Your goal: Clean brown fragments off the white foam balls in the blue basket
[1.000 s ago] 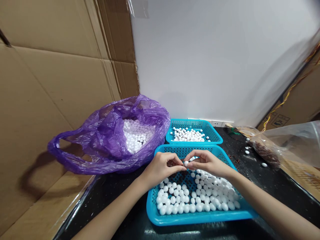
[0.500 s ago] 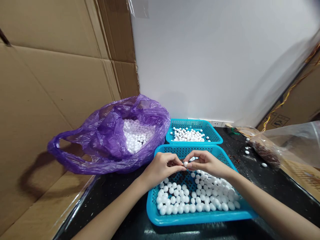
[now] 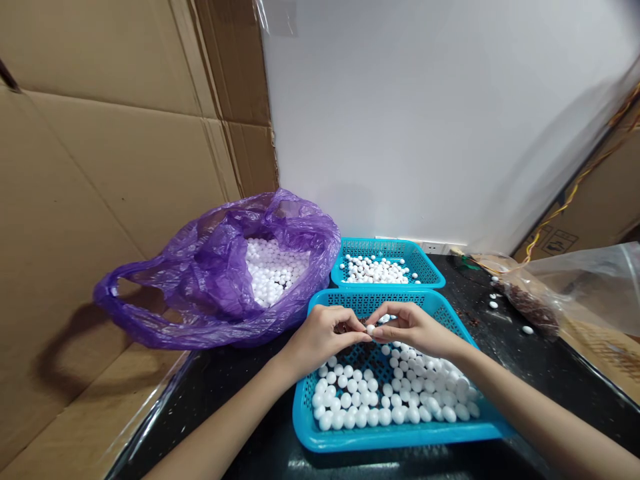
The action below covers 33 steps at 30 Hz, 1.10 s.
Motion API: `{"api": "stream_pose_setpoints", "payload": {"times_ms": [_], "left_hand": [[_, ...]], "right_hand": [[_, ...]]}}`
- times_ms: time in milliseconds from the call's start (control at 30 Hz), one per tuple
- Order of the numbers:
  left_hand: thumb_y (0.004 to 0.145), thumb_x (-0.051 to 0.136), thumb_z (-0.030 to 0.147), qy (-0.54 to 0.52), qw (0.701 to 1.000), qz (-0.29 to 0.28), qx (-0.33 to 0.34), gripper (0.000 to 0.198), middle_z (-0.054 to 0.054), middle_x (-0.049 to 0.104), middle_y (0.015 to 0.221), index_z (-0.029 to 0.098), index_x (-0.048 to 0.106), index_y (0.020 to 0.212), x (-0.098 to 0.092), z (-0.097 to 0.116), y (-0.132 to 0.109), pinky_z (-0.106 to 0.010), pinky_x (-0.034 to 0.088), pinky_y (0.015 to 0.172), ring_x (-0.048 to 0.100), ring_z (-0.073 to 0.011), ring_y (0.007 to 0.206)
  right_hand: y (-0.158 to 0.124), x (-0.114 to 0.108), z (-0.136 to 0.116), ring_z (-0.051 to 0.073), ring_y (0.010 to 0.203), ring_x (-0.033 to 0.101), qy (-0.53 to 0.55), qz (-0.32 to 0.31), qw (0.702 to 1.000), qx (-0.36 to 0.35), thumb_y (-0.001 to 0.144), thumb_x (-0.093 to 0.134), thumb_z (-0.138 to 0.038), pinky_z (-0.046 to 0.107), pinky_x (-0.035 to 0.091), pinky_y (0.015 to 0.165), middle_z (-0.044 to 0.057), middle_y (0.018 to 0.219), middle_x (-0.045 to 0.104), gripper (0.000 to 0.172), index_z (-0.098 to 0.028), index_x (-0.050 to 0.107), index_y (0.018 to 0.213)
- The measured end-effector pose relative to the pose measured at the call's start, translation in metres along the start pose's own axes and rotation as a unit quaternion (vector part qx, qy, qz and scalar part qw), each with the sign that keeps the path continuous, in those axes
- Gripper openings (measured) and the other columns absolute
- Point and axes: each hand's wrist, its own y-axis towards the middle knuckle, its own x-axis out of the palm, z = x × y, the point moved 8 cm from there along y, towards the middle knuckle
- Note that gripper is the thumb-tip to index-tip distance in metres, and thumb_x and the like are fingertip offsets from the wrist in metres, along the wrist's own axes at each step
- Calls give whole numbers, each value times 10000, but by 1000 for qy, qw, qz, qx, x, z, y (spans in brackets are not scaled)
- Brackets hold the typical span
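Over the near blue basket (image 3: 320,437), my left hand (image 3: 333,333) and my right hand (image 3: 413,328) meet fingertip to fingertip. Pinched between them is one small white ball (image 3: 371,329); thumbs and forefingers of both hands press on it from either side. Whether the left fingertips also hold a tiny brown piece, I cannot tell. Beneath the hands, many white balls (image 3: 417,383) fill the front and right of the basket. Small dark brown pieces (image 3: 363,359) lie in its back left part, partly hidden by my hands.
On the left slumps an open purple plastic bag (image 3: 215,267) full of white balls (image 3: 275,270). A second blue basket (image 3: 427,272) with white balls stands behind the first. To the right are a clear bag of brown pieces (image 3: 533,303), loose balls (image 3: 527,330) and yellow wires (image 3: 550,213).
The white ball has shifted very slightly left between my fingertips. Both hands otherwise stay in almost the same place.
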Motion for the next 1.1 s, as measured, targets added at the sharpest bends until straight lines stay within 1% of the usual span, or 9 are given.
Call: {"api": "stream_pose_setpoints", "payload": {"times_ms": [233,367,500,700,933,1100], "left_hand": [[730,722,231,12,1000,2,10,64,15,691,698,174,697,716,0,0,-1,-194,428,577,590,-107,621],[724,728,232,8,1000,8,15,66,18,693,716,186,692,754,-1,0,0,-195,444,583,594,-107,628],[714,736,224,11,999,18,25,106,11,692,745,196,700,810,-3,2,1,-206,463,608,604,-114,652],[778,676,221,26,998,31,44,53,4,691,747,206,711,814,-6,6,0,-226,462,633,604,-125,682],[759,693,209,20,998,20,51,25,10,678,738,195,693,780,-5,6,0,-222,461,629,591,-120,665],[764,687,210,22,998,10,57,32,13,670,744,198,684,794,-2,6,-1,-210,452,630,587,-115,671]], "right_hand": [[1,0,0,113,752,636,9,-6,1000,-10,763,714,-301,265,510,752,19,806,676,209,-155,653,899],[0,-2,-3,130,809,640,1,-5,1000,-20,778,697,-308,279,509,789,27,858,680,208,-168,666,928],[-1,-7,-7,157,855,646,-2,9,999,-31,786,685,-322,308,515,818,41,923,686,209,-180,675,938],[-2,-9,-8,165,851,651,-3,17,999,-31,779,686,-344,311,524,807,39,923,695,224,-191,689,942],[-3,-6,-11,161,824,639,-13,10,1000,-25,765,696,-365,325,521,799,38,901,694,237,-192,700,926],[-4,-5,-13,146,803,635,-4,8,1000,-30,765,702,-329,302,517,782,31,887,689,197,-195,706,910]]}}
